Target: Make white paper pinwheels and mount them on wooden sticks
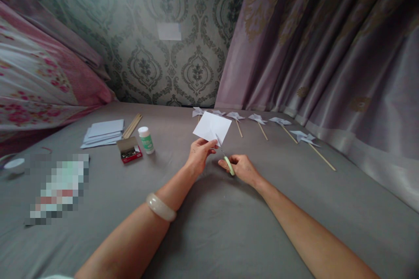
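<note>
My left hand (199, 156) pinches a white square of paper (209, 126) by its near edge, holding it up above the grey sheet. A pair of scissors (229, 165) with pale green handles is gripped in my right hand (241, 168). Their blades lie at the near right part of the paper, pointing in toward its middle; I cannot tell how far they have cut. Behind the paper and to its right lie several white paper pinwheels (258, 119) on thin wooden sticks, some partly hidden by the paper.
To the left are a stack of white paper (104, 133), wooden sticks (132, 126), an open red box (131, 155) of small metal pieces and a white-capped bottle (145, 140) with a green label. A blurred-out item (62, 189) lies nearer. Curtains (321, 43) hang along the right.
</note>
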`<state>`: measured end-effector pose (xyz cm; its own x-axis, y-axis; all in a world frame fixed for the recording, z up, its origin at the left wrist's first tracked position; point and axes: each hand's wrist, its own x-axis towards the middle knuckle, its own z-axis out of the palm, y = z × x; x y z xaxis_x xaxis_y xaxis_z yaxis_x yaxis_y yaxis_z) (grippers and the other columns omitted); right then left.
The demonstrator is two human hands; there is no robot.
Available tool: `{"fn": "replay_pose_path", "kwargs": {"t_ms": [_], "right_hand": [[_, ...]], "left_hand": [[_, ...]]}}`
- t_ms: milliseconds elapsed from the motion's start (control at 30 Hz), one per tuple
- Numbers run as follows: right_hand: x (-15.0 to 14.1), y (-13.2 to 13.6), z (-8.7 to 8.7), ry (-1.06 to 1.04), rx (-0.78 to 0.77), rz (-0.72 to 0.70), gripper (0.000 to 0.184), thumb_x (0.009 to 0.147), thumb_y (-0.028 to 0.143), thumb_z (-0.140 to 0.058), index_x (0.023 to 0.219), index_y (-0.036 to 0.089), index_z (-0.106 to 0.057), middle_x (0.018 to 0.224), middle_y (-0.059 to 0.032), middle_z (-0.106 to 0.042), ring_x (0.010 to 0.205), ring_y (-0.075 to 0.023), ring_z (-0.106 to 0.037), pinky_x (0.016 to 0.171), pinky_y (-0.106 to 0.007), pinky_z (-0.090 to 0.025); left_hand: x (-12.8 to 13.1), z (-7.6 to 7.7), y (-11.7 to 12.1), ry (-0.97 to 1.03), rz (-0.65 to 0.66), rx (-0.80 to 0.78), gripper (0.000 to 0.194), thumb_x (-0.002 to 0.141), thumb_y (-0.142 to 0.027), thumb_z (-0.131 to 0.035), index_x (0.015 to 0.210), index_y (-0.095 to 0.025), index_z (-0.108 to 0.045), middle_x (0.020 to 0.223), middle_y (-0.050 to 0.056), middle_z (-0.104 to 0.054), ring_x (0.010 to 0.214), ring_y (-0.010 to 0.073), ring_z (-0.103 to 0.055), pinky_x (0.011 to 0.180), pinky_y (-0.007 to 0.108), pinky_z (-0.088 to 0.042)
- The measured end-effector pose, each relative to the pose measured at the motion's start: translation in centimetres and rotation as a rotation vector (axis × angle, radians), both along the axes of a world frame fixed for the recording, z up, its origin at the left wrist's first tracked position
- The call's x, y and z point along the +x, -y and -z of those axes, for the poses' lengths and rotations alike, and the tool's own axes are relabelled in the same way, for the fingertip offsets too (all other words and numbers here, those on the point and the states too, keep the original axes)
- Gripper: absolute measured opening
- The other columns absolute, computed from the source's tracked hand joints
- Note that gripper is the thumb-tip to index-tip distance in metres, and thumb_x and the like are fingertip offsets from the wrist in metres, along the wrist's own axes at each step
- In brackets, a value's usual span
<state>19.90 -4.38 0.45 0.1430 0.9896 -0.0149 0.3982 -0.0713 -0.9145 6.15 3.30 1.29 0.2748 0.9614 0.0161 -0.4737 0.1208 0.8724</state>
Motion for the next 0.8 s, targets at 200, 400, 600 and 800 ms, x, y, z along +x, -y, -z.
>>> {"fn": "replay_pose_path", "kwargs": {"t_ms": [200,400,600,800], "right_hand": [[-0.1,-0.1,0.1,-0.002,0.005,0.002,0.051,0.055,0.064,-0.072,0.051,0.017,-0.054,0.047,0.0035,-0.049,0.047,-0.0079,-0.037,0.046,-0.024,-0.028],[-0.1,-0.2,0.1,0.008,0.008,0.01,0.051,0.055,0.064,-0.072,0.051,0.016,-0.054,0.046,0.0039,-0.048,0.046,-0.0077,-0.036,0.046,-0.024,-0.027],[-0.1,-0.2,0.6,0.128,0.019,0.009,0.045,0.059,0.058,-0.072,0.055,0.015,-0.059,0.05,0.0028,-0.05,0.05,-0.009,-0.04,0.048,-0.023,-0.03],[0.0,0.1,0.7,0.159,0.054,0.036,0.045,0.061,0.059,-0.07,0.061,0.014,-0.063,0.055,0.0014,-0.055,0.054,-0.0102,-0.044,0.05,-0.023,-0.032]], "left_hand": [[0.0,-0.1,0.1,0.003,0.0,-0.001,0.027,0.05,-0.025,-0.08,0.068,-0.012,-0.066,0.07,0.005,-0.065,0.06,0.0112,-0.057,0.052,0.023,-0.04],[0.0,-0.3,0.1,0.002,-0.004,-0.008,0.026,0.05,-0.024,-0.08,0.068,-0.012,-0.066,0.07,0.005,-0.065,0.059,0.0112,-0.057,0.051,0.023,-0.039],[-0.2,-0.5,-0.2,0.009,-0.049,-0.015,0.027,0.049,-0.026,-0.08,0.067,-0.013,-0.064,0.068,0.003,-0.064,0.059,0.0103,-0.056,0.053,0.022,-0.039],[-1.1,-0.3,-1.8,0.05,-0.196,-0.085,0.026,0.047,-0.028,-0.075,0.06,-0.017,-0.056,0.054,-0.004,-0.052,0.054,0.0084,-0.051,0.051,0.021,-0.036]]}}
